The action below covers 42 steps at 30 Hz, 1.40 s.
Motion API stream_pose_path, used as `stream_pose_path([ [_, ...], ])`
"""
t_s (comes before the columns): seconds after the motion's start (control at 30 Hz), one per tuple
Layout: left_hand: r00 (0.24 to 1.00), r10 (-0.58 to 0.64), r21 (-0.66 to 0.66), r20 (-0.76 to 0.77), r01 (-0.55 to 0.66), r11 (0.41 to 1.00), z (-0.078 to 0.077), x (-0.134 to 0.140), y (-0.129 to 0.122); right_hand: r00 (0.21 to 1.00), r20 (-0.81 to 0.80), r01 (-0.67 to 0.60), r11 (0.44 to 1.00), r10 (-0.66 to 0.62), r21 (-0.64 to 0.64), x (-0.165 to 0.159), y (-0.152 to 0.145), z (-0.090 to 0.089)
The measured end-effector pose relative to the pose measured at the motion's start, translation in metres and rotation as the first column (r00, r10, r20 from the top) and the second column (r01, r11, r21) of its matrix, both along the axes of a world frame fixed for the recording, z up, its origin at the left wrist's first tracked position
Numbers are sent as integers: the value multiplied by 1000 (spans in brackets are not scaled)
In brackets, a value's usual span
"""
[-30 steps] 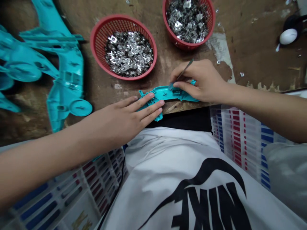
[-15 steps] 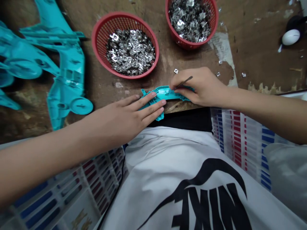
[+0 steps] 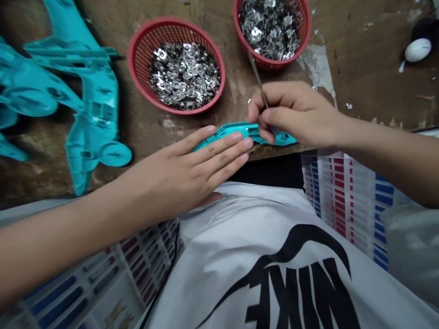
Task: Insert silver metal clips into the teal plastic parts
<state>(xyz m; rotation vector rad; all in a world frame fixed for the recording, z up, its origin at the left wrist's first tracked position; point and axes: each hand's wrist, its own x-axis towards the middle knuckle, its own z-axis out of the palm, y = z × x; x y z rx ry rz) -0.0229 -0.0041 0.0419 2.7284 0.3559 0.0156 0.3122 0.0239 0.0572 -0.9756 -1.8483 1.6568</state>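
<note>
A narrow teal plastic part [image 3: 229,129] lies along the front edge of the wooden table. My left hand [image 3: 192,167] rests on it with the fingers stretched out, covering much of its left half. Over its right half, my right hand [image 3: 288,109] is closed around a thin, dark metal rod-like tool [image 3: 258,75]. The tool slants up past the fingertips; its lower end is hidden by the hand, so I cannot tell whether it touches the part.
Beyond my hands stand a red basket [image 3: 137,68] of small metal clips and a second red basket [image 3: 272,64] of similar pieces. Larger teal parts [image 3: 99,107] are piled at the left. Loose clips [image 3: 349,106] lie at right. Slatted crates [image 3: 338,196] stand below the edge.
My left hand has slid right along the teal part. My right hand has shifted slightly up and right, and the tool has turned more upright, showing more of its length.
</note>
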Motion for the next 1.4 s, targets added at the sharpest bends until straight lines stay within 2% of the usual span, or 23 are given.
stream_pose_path([
  [0.07, 1000, -9, 25, 29, 9, 1000, -2, 2, 1, 999, 42, 12, 1000, -11, -18, -6, -10, -3],
  [0.17, 997, -33, 79, 75, 27, 997, -10, 2, 1, 986, 134, 88, 993, -98, 82, -9, -19, -5],
  [0.23, 997, -42, 101, 72, 34, 994, -13, 2, 1, 980, 164, 89, 986, -111, 138, -7, -19, -5],
  [0.37, 997, -50, 131, 60, 42, 991, -10, 3, -1, 978, 208, -15, 986, -21, 168, -3, -15, 0],
  [0.6, 997, -74, 118, -12, 75, 990, -3, 8, -2, 971, 229, -113, 971, 63, 212, -1, -17, 4],
  [0.77, 995, -96, 163, 29, 90, 983, -2, 10, -2, 964, 253, -155, 944, 80, 291, 2, -17, 1],
  [1.0, 978, -108, 270, 177, 57, 961, -4, 12, -1, 956, 267, -197, 939, 120, 283, 2, -18, 7],
  [1.1, 959, -171, 334, 224, 89, 938, 4, 16, 4, 978, 189, -133, 958, 86, 252, 0, -19, 9],
  [1.23, 935, -215, 383, 283, 95, 919, 23, 16, 13, 997, 67, -40, 980, 27, 193, -1, -17, 13],
  [1.3, 940, -183, 367, 288, 68, 928, 30, 13, 16, 993, 103, -87, 965, 63, 246, 1, -14, 17],
  [1.4, 940, -176, 320, 291, 77, 944, 33, 9, 20, 968, 237, -170, 912, 83, 373, 9, -10, 25],
])
